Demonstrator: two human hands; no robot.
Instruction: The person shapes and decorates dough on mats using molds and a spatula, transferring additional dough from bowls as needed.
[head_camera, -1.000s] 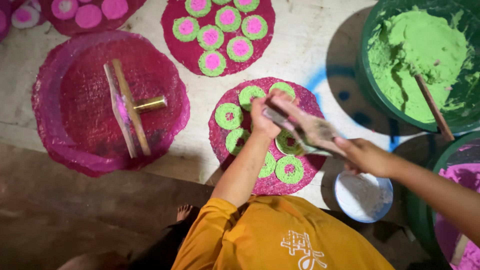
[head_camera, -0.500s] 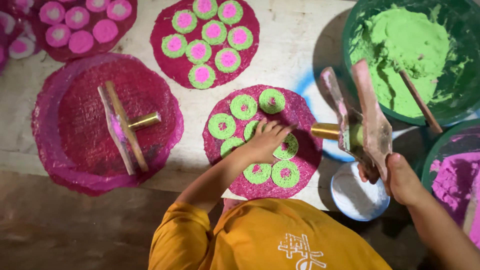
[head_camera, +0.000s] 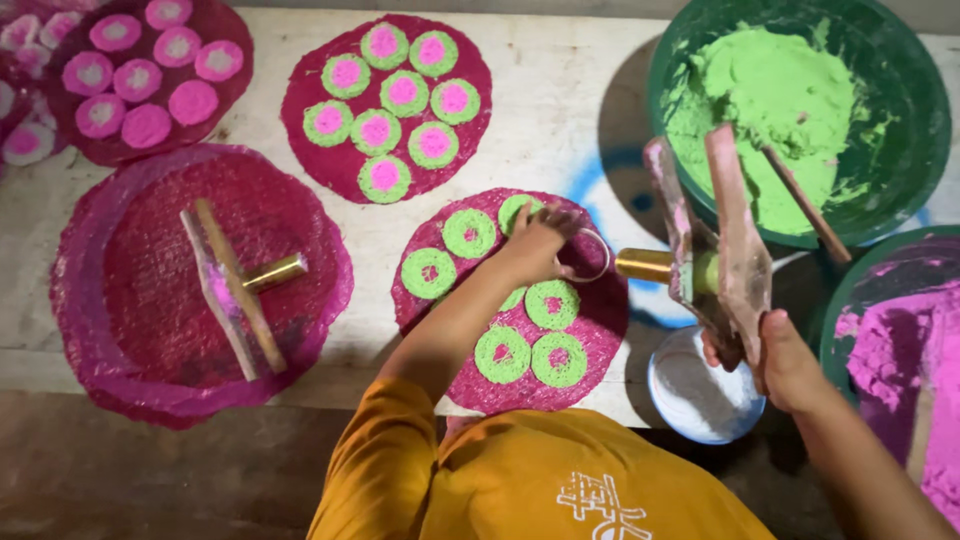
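My left hand (head_camera: 535, 245) reaches over a round magenta mat (head_camera: 600, 330) that carries several green rings with pink centres (head_camera: 551, 303). Its fingers pinch a thin metal ring (head_camera: 592, 257) at the mat's upper right part. My right hand (head_camera: 775, 365) grips a two-handled wooden press (head_camera: 722, 235), held upright to the right of the mat. The press has a brass tube (head_camera: 645, 265) that points left, with green paste between its handles.
A green bowl of green powder (head_camera: 900, 90) with a stick (head_camera: 805, 205) stands top right. A bowl of pink powder (head_camera: 900, 340) and a small white bowl (head_camera: 700, 400) lie right. A second press (head_camera: 235, 285) rests on the left mat (head_camera: 120, 300). Filled mats (head_camera: 385, 100) lie behind.
My right hand has lifted the press off the mat and swung it right and upright. My left hand has slid to the mat's upper right with the ring.
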